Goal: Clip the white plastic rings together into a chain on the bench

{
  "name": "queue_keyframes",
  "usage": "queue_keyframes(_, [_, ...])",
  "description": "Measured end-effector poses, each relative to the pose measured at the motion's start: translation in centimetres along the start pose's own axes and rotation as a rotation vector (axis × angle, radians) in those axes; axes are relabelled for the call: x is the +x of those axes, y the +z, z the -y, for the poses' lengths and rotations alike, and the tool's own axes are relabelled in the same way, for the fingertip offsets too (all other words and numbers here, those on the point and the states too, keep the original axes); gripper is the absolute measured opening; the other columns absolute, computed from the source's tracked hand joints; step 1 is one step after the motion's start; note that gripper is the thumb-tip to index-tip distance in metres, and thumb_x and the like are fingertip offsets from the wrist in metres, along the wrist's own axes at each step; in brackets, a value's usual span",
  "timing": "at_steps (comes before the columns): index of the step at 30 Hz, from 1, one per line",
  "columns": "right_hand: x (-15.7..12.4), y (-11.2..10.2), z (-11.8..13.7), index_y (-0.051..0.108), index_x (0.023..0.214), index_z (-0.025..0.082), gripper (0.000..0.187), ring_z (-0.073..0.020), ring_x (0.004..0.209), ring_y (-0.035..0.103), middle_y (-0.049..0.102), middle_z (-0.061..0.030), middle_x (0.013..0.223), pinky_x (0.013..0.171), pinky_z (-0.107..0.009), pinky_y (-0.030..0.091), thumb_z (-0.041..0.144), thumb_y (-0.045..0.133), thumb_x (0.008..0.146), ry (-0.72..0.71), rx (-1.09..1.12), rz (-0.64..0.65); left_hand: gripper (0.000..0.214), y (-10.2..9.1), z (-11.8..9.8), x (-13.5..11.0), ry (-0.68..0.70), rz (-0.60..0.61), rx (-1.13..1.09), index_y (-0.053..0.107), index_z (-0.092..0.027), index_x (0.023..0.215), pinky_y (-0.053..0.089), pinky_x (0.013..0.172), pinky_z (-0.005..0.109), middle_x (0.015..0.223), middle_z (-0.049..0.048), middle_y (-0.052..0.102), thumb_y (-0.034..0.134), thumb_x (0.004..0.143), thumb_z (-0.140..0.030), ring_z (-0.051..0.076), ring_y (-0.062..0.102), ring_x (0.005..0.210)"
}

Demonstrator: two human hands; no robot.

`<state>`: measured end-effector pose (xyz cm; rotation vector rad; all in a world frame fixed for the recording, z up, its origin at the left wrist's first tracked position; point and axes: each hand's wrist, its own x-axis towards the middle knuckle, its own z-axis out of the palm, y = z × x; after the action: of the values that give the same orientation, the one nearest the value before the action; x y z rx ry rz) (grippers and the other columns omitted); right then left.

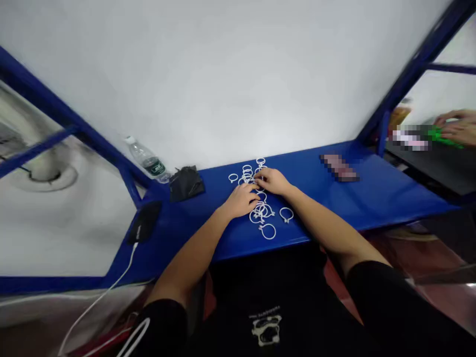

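Resting palm-down on the scatter of thin white plastic rings (pixel 262 210), we see our left hand (pixel 242 200) with its fingers curled loosely over the middle of the pile; whether a ring is pinched beneath them we cannot tell, since the fingertips are hidden among the loops. Our right hand (pixel 272 181) lies just beside it at about one o'clock, fingers bent down onto the rings at the far end of the heap, and again its hold is too blurred to read. The rings spread across the glossy blue metal workbench (pixel 372 198), some overlapping under our hands, a few lying singly: one at six o'clock from the left hand near the bench's front edge, one at four o'clock, and one apart at eleven o'clock. Farther out at nine o'clock sits a crumpled black cloth pouch (pixel 186 182), and just beyond it a clear plastic water bottle with a green label (pixel 148 159) lies tilted against the blue frame. A black phone (pixel 144 221) with a white cable (pixel 111 287) rests at eight o'clock. Far off at three o'clock, another person's hand (pixel 455 126) works on a separate dark surface.
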<state>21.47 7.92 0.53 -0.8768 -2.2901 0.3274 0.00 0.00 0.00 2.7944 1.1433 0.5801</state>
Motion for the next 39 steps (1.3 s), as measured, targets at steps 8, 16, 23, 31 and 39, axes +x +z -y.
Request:
queue_keyframes(8, [-0.3,-0.2,0.3,0.079,0.103,0.02,0.017,-0.0202,0.086,0.069,0.079,-0.0075,0.099,0.079,-0.031,0.05,0.024,0.064,0.097,-0.016,0.007,-0.049,0.015,-0.1,0.3,0.1,-0.069,0.006,-0.061,0.075,-0.022,0.095,0.047,0.112,0.05,0.135,0.007,0.071,0.064,0.103,-0.028,0.028,0.061,0.129])
queue_keyframes(16, [-0.4,-0.3,1.0,0.077,0.114,0.019,0.026,-0.0205,0.088,0.072,0.08,-0.0085,0.104,0.08,-0.03,0.052,0.02,0.058,0.097,-0.079,0.029,-0.074,0.011,0.0,1.3,0.1,-0.182,-0.324,-0.132,0.064,-0.021,0.102,0.049,0.11,0.046,0.133,0.0105,0.071,0.055,0.107,-0.023,0.025,0.065,0.127])
queue_keyframes(23, [-0.5,-0.5,1.6,0.076,0.117,0.019,0.026,-0.0193,0.081,0.071,0.081,-0.0074,0.1,0.074,-0.029,0.051,0.028,0.063,0.097,-0.079,0.055,-0.034,0.012,0.0,1.6,0.0,-0.267,-0.505,-0.143,0.064,-0.021,0.102,0.053,0.108,0.043,0.132,0.0122,0.068,0.054,0.107,-0.026,0.025,0.066,0.125])
queue_keyframes(31, [-0.6,-0.1,2.1,0.076,0.124,0.02,0.029,-0.0215,0.089,0.074,0.081,-0.0092,0.104,0.08,-0.031,0.052,0.029,0.057,0.104,-0.144,0.009,-0.026,0.01,0.5,1.8,0.0,-0.258,-0.494,-0.133,0.068,-0.022,0.1,0.054,0.105,0.042,0.127,0.0101,0.069,0.065,0.103,-0.031,0.025,0.068,0.12])
queue_keyframes(39, [-0.6,0.2,2.2,0.075,0.123,0.019,0.03,-0.0221,0.093,0.074,0.08,-0.0094,0.105,0.083,-0.034,0.055,0.026,0.052,0.103,-0.232,0.037,-0.007,0.014,0.4,2.0,-0.1,-0.253,-0.414,-0.11,0.071,-0.024,0.099,0.051,0.104,0.042,0.12,0.007,0.076,0.061,0.105,-0.033,0.023,0.069,0.116])
